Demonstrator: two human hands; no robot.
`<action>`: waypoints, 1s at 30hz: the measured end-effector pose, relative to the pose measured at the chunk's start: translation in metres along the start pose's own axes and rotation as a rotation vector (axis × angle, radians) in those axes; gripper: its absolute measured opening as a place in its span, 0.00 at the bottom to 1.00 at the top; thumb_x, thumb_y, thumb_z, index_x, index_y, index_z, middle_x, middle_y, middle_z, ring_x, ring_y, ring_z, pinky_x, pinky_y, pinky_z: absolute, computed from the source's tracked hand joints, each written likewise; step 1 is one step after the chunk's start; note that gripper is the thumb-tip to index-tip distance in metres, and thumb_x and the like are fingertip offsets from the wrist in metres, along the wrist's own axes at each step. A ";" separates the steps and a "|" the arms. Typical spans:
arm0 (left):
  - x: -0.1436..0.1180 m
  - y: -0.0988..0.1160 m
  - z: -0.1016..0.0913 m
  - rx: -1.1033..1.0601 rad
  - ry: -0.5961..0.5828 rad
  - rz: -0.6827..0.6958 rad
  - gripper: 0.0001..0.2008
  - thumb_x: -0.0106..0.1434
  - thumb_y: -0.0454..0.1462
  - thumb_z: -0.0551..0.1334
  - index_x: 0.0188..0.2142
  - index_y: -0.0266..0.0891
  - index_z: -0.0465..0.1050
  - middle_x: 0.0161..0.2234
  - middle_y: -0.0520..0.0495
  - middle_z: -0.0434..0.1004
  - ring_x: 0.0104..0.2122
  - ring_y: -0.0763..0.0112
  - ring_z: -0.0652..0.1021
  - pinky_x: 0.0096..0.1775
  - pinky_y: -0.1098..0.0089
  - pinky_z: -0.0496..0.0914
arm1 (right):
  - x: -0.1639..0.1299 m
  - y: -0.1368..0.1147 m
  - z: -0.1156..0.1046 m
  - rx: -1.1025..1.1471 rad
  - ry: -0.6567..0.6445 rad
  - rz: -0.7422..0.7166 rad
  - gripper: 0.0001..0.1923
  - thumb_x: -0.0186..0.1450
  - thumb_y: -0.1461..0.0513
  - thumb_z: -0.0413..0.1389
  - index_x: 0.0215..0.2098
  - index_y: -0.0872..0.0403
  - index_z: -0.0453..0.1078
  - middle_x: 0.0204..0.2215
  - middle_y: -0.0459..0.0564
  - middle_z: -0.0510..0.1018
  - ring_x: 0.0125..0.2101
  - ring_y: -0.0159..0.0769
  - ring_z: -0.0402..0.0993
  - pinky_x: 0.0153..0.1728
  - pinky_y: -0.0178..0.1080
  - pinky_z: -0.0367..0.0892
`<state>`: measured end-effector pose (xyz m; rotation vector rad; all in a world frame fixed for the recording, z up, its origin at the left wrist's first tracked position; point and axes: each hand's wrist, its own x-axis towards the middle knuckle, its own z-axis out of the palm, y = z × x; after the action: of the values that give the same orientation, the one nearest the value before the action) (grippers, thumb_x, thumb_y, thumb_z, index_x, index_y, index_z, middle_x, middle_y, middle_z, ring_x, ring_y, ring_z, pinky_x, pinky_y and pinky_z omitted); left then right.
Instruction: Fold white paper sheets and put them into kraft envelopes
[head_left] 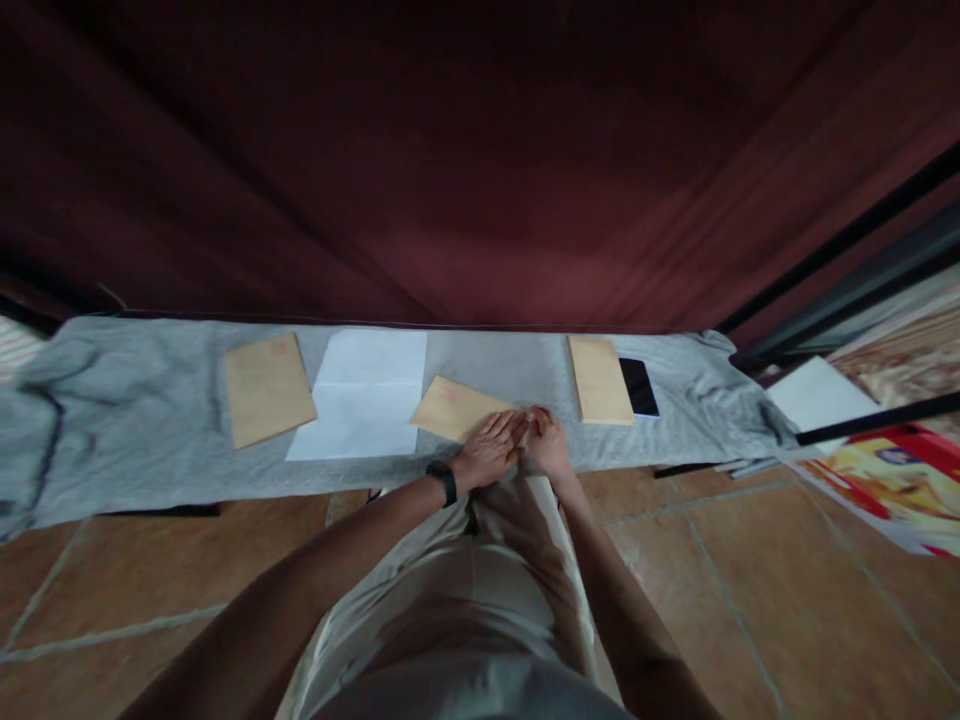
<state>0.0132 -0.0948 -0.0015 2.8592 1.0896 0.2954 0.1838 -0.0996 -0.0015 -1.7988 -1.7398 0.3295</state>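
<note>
A tan paper envelope (448, 408) with faint reddish print lies at a slant on the grey cloth in front of me. My left hand (492, 446), a black band on its wrist, rests flat on the envelope's right part with the fingers stretched out. Close by the left fingertips, my right hand (549, 444) has its fingers curled together at the envelope's right end. Both hands hide that end. Left of the envelope is a white paper sheet (367, 390) with a crease across it.
More tan envelopes (270, 390) lie at the left, partly over the sheet. A tan stack (602, 380) and a dark phone (639, 387) are at the right. Grey cloth (150, 420) covers the narrow surface, backed by a dark red curtain (480, 180). A colourful box (892, 480) stands at far right.
</note>
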 end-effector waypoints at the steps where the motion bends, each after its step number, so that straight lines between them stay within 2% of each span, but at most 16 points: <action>1: -0.002 0.001 -0.001 0.002 -0.007 0.044 0.29 0.75 0.44 0.49 0.72 0.37 0.54 0.71 0.41 0.58 0.71 0.60 0.58 0.70 0.56 0.50 | 0.005 0.001 -0.002 0.001 -0.020 0.018 0.21 0.69 0.67 0.47 0.55 0.55 0.74 0.50 0.58 0.79 0.52 0.42 0.75 0.55 0.44 0.70; 5: -0.012 0.006 0.000 0.007 -0.031 0.172 0.30 0.73 0.45 0.54 0.70 0.38 0.57 0.71 0.40 0.59 0.70 0.59 0.59 0.69 0.55 0.49 | 0.024 0.001 -0.007 0.032 -0.119 0.123 0.15 0.67 0.66 0.51 0.46 0.55 0.77 0.43 0.58 0.80 0.45 0.42 0.77 0.50 0.41 0.70; 11: -0.016 0.011 0.007 0.022 -0.046 0.179 0.29 0.73 0.42 0.54 0.70 0.33 0.56 0.71 0.38 0.57 0.70 0.60 0.59 0.69 0.59 0.51 | 0.047 -0.002 -0.009 0.137 -0.168 0.200 0.07 0.62 0.66 0.56 0.31 0.53 0.77 0.34 0.54 0.82 0.46 0.44 0.75 0.50 0.41 0.69; 14: -0.020 0.012 0.005 0.039 -0.025 0.196 0.29 0.73 0.40 0.54 0.70 0.34 0.56 0.72 0.39 0.57 0.70 0.62 0.60 0.69 0.60 0.52 | 0.053 -0.001 -0.013 0.231 -0.192 0.223 0.05 0.59 0.65 0.57 0.26 0.51 0.74 0.30 0.50 0.82 0.41 0.42 0.77 0.48 0.41 0.70; 17: -0.026 0.011 -0.003 0.057 0.006 0.213 0.29 0.71 0.39 0.57 0.70 0.38 0.57 0.71 0.41 0.58 0.70 0.63 0.60 0.69 0.58 0.53 | 0.051 0.003 -0.018 0.360 -0.208 0.268 0.03 0.58 0.62 0.58 0.26 0.51 0.72 0.27 0.46 0.80 0.32 0.39 0.77 0.38 0.39 0.73; 21: -0.032 0.009 -0.023 0.085 0.001 0.215 0.31 0.71 0.40 0.58 0.71 0.40 0.55 0.72 0.42 0.56 0.71 0.61 0.57 0.70 0.56 0.50 | 0.038 0.008 -0.023 0.539 -0.147 0.372 0.09 0.59 0.54 0.57 0.29 0.51 0.69 0.24 0.44 0.77 0.26 0.37 0.75 0.26 0.37 0.74; 25: -0.035 0.003 -0.039 0.091 -0.035 0.160 0.31 0.72 0.42 0.56 0.72 0.41 0.53 0.73 0.45 0.52 0.72 0.62 0.54 0.72 0.55 0.45 | 0.021 0.008 -0.020 0.681 -0.047 0.452 0.16 0.59 0.47 0.58 0.31 0.50 0.65 0.25 0.43 0.75 0.26 0.36 0.77 0.27 0.39 0.77; 30: -0.038 0.000 -0.038 0.057 -0.071 0.103 0.32 0.72 0.45 0.55 0.72 0.40 0.52 0.73 0.43 0.53 0.73 0.61 0.53 0.72 0.54 0.45 | 0.007 0.002 -0.009 0.760 -0.043 0.491 0.18 0.58 0.47 0.60 0.32 0.50 0.63 0.26 0.44 0.76 0.28 0.36 0.78 0.31 0.41 0.79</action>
<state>-0.0220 -0.1198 0.0294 2.9571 0.9561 0.1700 0.1911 -0.0951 0.0055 -1.5914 -0.9527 1.0716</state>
